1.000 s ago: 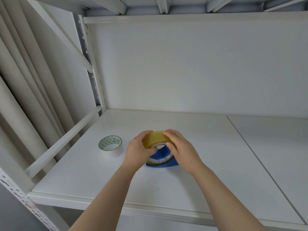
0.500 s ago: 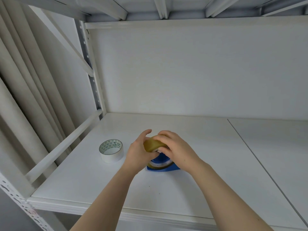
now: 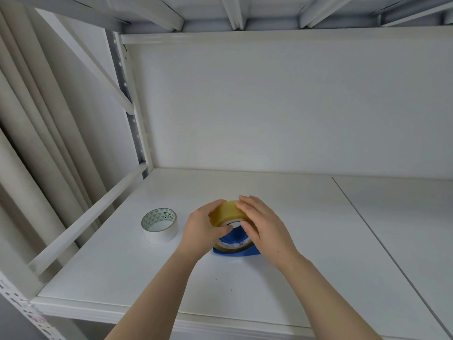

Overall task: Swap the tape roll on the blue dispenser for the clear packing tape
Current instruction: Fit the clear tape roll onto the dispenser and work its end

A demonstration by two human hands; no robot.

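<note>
A yellowish clear packing tape roll [image 3: 226, 212] stands on edge over the blue dispenser [image 3: 235, 251] on the white shelf. My left hand [image 3: 202, 229] grips the roll's left side. On the right, my right hand [image 3: 262, 224] lies over its top and right side with the fingers across the core. Blue plastic shows through the roll's hole and below it; how the roll sits on the hub is hidden by my hands. A white tape roll [image 3: 159, 225] with a green triangle-patterned core lies flat to the left, apart from my hands.
The white shelf board [image 3: 294, 278] has a back wall behind and a seam to the right. A diagonal side rail [image 3: 81, 222] bounds the left edge, with a perforated upright [image 3: 127, 99] at the back left corner. Beige curtain folds hang further left.
Both hands stay on the clear roll over the dispenser. The roll dipped and was more covered half a second ago; now it stands higher with more of its top face showing.
</note>
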